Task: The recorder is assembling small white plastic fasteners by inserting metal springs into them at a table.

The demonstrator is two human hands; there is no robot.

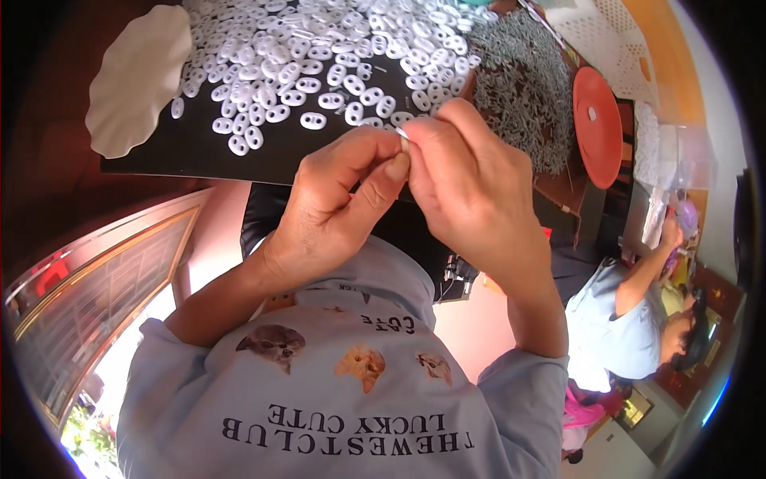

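Both my hands meet just over the near edge of a dark table, fingertips together. My left hand (339, 188) is closed in a pinch, thumb against forefinger. Closed opposite it, my right hand (475, 172) pinches at the same spot. A small white piece (401, 132) peeks out between the fingertips; most of it is covered, so its full shape cannot be made out. Just beyond lie many loose white oval plastic pieces (313, 120), each with two round holes. A heap of small grey screw-like or pin-like parts (523, 96) lies to the right of them.
A pale dish with a wavy rim (140, 80) is at the left end of the dark table (191, 160). To the right stands a red-orange round dish (597, 128) with a small white bit in it. Another person in a light blue top (614, 319) is farther right.
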